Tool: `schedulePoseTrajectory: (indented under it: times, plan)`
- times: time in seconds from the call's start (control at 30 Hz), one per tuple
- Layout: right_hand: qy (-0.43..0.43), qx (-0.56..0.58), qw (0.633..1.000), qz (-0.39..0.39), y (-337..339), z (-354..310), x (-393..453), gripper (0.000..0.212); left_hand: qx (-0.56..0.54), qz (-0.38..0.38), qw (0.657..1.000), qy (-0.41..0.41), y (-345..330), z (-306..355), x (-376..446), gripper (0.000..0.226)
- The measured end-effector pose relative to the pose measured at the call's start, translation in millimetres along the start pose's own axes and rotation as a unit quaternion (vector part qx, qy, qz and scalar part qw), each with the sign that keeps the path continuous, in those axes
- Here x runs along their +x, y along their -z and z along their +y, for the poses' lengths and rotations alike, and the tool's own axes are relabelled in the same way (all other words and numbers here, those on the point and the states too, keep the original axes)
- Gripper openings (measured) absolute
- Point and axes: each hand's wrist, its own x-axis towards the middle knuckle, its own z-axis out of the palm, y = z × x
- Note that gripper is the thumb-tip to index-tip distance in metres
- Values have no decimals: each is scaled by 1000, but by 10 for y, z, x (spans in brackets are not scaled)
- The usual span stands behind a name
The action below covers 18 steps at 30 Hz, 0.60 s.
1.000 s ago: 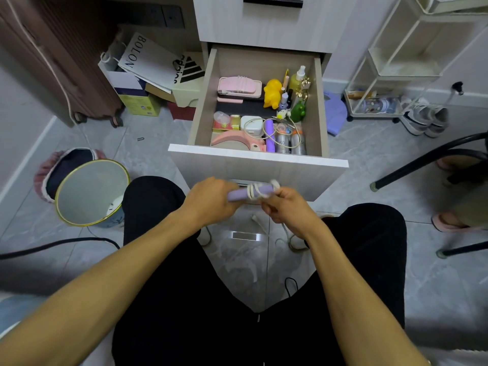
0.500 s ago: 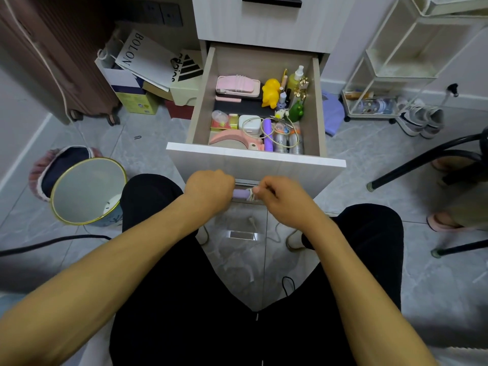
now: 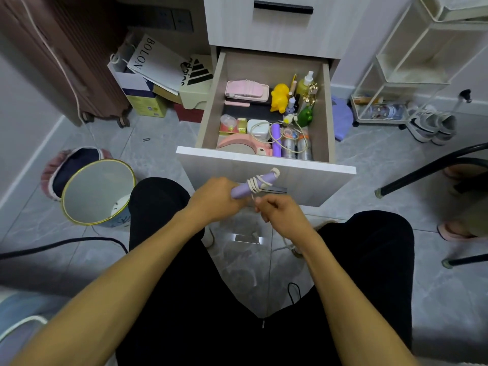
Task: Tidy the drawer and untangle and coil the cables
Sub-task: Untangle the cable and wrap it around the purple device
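Both hands point(image 3: 216, 196) – cable point(image 3: 255, 184) (wound) between

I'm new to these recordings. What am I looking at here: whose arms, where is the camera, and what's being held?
There is no robot. A person wears a camera on the head, looking down at their own arms and lap. The left hand grips a purple handle with a white cord wound round it. The right hand pinches the cord just below. Ahead, an open drawer holds bottles, a yellow toy, a second purple handle and more cable. A bin stands on the floor to the left.
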Motion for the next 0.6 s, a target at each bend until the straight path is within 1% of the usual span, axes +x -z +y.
schedulePoseTrajectory:
  times: [0.07,0.13,0.2,0.27,0.3,0.37,0.4,0.43,0.5,0.53,0.6]
  plan:
    - [33,-100,994,-1,-19,-10,-46,31,51,-12,998,35,-24,-37,49,35]
    - [60,-174,983,-6,10,-28,-80,30,118,-15,991,54,-36,-46,63,24]
    - [91,-239,967,-10,47,-59,-99,30,197,-10,979,55,-63,-15,62,16]
    - [132,-305,943,-8,79,-132,-94,27,268,-6,963,37,-93,26,41,11]
    - [152,-337,929,1,106,-180,-82,26,297,-5,954,25,-114,45,28,12]
    - [173,-376,910,16,183,-278,-15,27,336,-3,942,-4,-153,70,-1,26]
    - [179,-383,906,20,223,-317,25,28,350,-3,937,-19,-164,82,-11,31]
    - [185,-383,905,16,256,-344,68,29,361,-5,932,-34,-163,97,-23,32]
    - [190,-369,910,-4,310,-340,132,28,371,-13,926,-67,-148,130,-51,21]
    - [181,-347,920,-18,343,-327,159,27,373,-18,924,-84,-128,138,-66,16]
    - [136,-246,959,-39,417,-313,196,24,371,-21,921,-117,-73,123,-77,15]
